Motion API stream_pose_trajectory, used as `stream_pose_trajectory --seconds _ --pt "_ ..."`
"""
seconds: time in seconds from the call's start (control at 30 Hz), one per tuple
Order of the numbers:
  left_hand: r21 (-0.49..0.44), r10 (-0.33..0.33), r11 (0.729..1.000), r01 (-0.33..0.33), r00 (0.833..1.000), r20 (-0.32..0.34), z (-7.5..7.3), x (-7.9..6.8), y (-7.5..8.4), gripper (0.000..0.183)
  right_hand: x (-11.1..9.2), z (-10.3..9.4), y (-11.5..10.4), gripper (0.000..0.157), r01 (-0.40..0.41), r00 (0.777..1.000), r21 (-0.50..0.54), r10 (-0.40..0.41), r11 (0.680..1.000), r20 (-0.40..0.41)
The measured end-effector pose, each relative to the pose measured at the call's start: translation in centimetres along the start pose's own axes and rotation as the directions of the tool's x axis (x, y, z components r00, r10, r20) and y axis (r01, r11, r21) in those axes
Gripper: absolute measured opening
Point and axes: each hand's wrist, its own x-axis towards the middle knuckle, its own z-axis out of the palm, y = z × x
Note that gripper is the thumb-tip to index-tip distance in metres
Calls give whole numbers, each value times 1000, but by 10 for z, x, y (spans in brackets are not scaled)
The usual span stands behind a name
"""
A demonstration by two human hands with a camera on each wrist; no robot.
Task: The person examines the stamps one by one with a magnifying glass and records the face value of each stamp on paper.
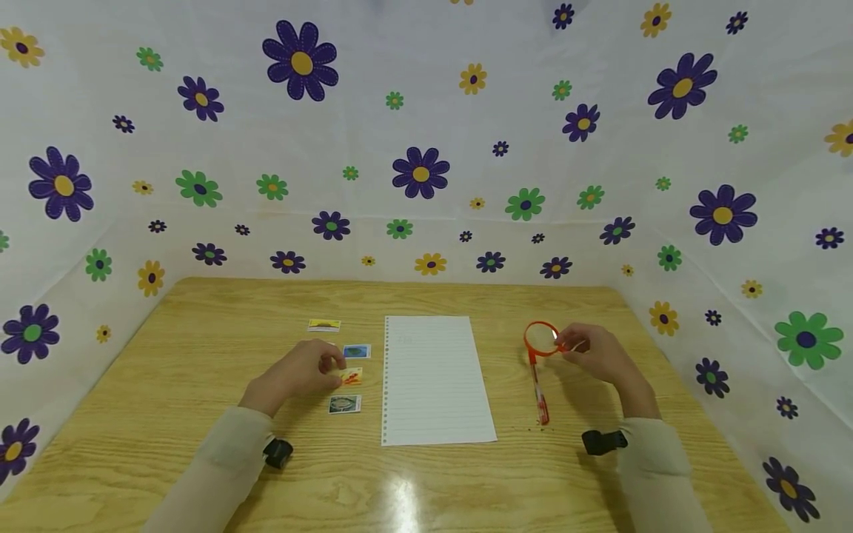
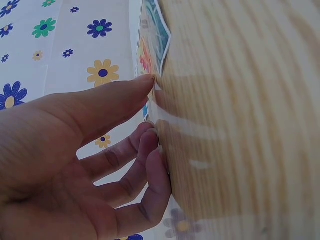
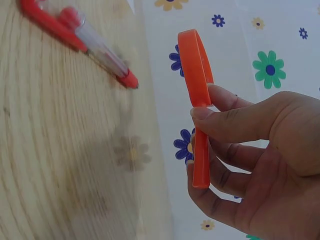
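The right hand holds an orange magnifying glass above the desk, to the right of a sheet of lined paper. Its thumb and index finger pinch the magnifying glass where the handle meets the round rim; the other fingers curl loosely near the handle. The rim points leftward from the hand, and in the right wrist view it is seen nearly edge-on.

A red-and-clear pen lies on the desk between the paper and the right hand, one end close to the rim in the head view. Small dark specks lie by its nearer end.

The left hand rests low at the left side of an orange card, its fingers bent, their tips on the desk, and the thumb spread apart from them. The thumb tip lies right by that card's edge, though whether it touches is hard to tell. A blue card and a yellow card lie farther back, and a card with an oval picture lies nearest the person.
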Motion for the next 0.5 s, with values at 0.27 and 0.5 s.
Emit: stream_pose_trajectory --seconds 0.27,0.5 --pt "-1 -14 1000 14 1000 -5 0 -1 2 17 -8 -6 12 14 -39 999 -3 39 999 6" --pt "3 -9 1000 9 1000 -10 0 -1 0 17 -12 -11 30 15 -58 998 -4 58 998 17"
